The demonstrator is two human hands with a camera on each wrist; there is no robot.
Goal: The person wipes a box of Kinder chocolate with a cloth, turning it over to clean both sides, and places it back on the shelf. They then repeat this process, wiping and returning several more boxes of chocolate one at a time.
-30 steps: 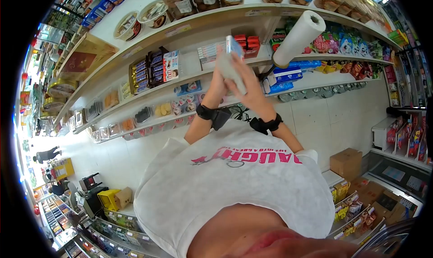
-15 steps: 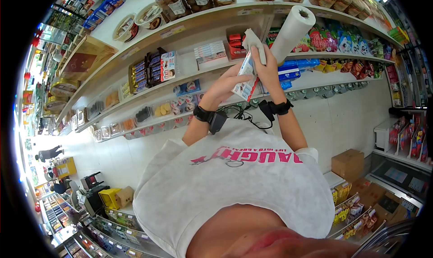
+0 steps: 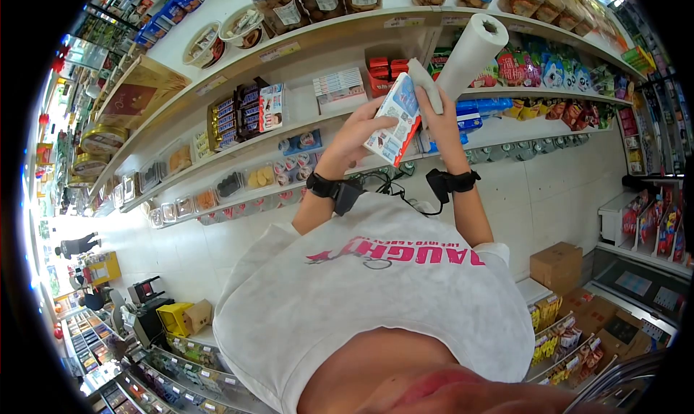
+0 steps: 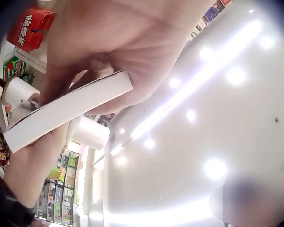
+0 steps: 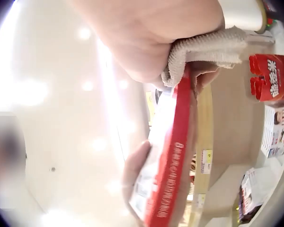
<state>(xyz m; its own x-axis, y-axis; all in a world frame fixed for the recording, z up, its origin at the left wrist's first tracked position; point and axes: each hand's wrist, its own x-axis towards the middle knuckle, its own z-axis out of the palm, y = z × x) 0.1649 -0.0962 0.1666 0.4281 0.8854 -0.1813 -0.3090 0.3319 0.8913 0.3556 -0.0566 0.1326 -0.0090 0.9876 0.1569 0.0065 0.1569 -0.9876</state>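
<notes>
A white, blue and red chocolate box is tilted up in front of the shelf. My left hand grips it from the left side, with the thumb across its broad face. In the left wrist view the box's white narrow side crosses below the left palm. My right hand holds a folded off-white cloth against the box's right upper edge. The right wrist view shows the ribbed cloth bunched under the right palm, over one end of the red side.
A white plastic-film roll stands close beyond the right hand. On the middle shelf are stacked white boxes, red packs and a chocolate-bar display. Jars line the top shelf. Black cables hang between the wrists.
The box has turned so its broad printed face shows, and rises higher between the hands. The right hand and cloth have moved right and down from half a second ago.
</notes>
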